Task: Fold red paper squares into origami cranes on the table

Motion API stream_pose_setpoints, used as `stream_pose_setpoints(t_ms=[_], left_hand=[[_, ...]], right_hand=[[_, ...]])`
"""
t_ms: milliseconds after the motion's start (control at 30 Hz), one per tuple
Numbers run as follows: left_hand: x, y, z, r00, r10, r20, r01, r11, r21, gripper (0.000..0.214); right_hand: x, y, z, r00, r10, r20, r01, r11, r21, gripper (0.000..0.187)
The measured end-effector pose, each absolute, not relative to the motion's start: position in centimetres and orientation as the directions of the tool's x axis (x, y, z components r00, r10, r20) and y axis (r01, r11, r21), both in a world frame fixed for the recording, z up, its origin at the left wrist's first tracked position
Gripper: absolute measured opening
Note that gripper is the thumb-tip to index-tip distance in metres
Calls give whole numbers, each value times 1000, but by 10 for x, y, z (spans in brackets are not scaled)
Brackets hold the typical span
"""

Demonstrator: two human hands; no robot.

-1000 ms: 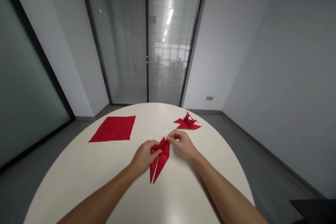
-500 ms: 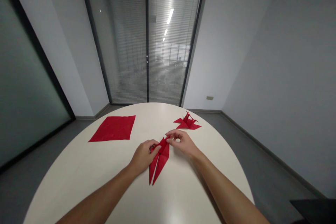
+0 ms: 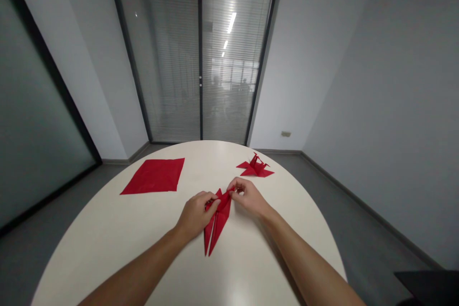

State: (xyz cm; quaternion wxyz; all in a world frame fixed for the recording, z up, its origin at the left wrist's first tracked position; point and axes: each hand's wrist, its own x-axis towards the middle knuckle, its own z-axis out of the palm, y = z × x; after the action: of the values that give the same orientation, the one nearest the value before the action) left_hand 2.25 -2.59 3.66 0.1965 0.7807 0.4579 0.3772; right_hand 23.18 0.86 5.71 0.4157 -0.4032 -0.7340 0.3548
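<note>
Between my hands is a partly folded red origami paper (image 3: pixel 221 217), its two long narrow points aimed toward me. My left hand (image 3: pixel 198 209) pinches its left side, thumb on top. At the upper right, my right hand (image 3: pixel 248 194) pinches a corner of the same paper between thumb and fingers. The upper flaps stand spread apart between the two grips. Parts of the paper under the fingertips are hidden.
A flat red paper sheet (image 3: pixel 155 176) lies on the round white table (image 3: pixel 172 267) at the far left. Folded red paper cranes (image 3: pixel 256 167) rest at the far right. A dark object (image 3: pixel 430 284) shows at the lower right, beyond the table's edge.
The upper flaps of the folded paper have spread wider, with the right corner drawn slightly right by my right hand. My left hand keeps its pinch nearly in place.
</note>
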Motion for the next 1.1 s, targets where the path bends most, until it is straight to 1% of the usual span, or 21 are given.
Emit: stream_pose_setpoints(t_ms=[133,267,300,400,567,700,800,967,1100], left_hand=[[23,-27,38,302,860,411,563,-509,651,21],[23,-27,37,300,866,399,567,-498,656,22],[23,-27,37,296,868,398,569,-495,657,22],[23,-25,35,283,875,394,561,-484,672,23],[23,-22,34,248,892,377,500,-451,739,23],[24,-23,33,248,893,375,497,-450,742,21],[24,-23,33,257,899,356,479,-438,761,18],[25,-23,34,281,913,297,407,-393,825,15],[26,-22,32,293,917,270,385,-372,845,14]], right_hand=[[231,7,59,-333,882,334,291,433,-853,7],[229,9,56,-302,890,342,293,428,-855,1],[229,9,56,-292,893,343,287,424,-859,3],[231,10,57,-290,898,331,237,403,-884,18],[237,9,59,-379,889,257,147,332,-932,38],[235,11,52,-381,901,207,128,273,-954,35],[233,11,50,-364,911,194,107,248,-963,38],[230,10,52,-361,912,195,105,247,-963,38],[232,11,52,-375,908,186,103,240,-965,36]])
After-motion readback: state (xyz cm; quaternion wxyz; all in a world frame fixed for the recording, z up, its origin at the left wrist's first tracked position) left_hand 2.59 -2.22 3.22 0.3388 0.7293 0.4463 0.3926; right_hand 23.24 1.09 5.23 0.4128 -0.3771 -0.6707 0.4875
